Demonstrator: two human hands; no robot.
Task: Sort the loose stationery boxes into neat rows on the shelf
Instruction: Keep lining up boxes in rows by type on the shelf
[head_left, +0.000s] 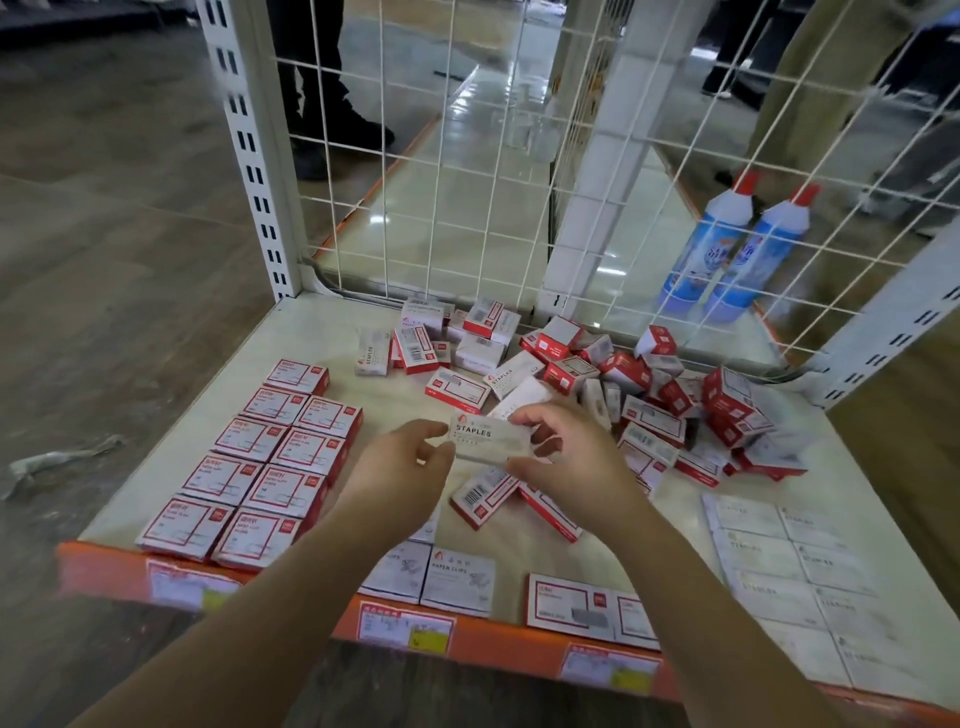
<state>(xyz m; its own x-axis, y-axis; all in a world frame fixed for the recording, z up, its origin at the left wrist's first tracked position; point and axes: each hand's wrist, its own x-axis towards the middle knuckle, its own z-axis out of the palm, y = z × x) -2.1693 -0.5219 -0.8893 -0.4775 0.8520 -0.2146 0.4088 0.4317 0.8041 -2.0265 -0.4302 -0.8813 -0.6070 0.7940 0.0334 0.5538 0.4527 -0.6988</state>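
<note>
Two bare forearms reach in from the bottom edge toward the middle of the shelf. The shelf is a pale board with an orange front lip carrying price labels, white slotted uprights at the corners and a wire grid behind it. Across its back and right side sprawls a loose heap of red-and-white and white boxes, tilted and overlapping. On the left stand two neat rows of red-bordered boxes, lying flat and touching. White boxes lie in rows at the right front, and paper-clip boxes sit at the front lip between the arms. Behind the grid, on the right, two blue bottles with red caps stand side by side. Above the shelf's middle, a white staples box is held level between both hands: the left hand pinches its left end, the right hand curls over its right end, thumb beneath.
</note>
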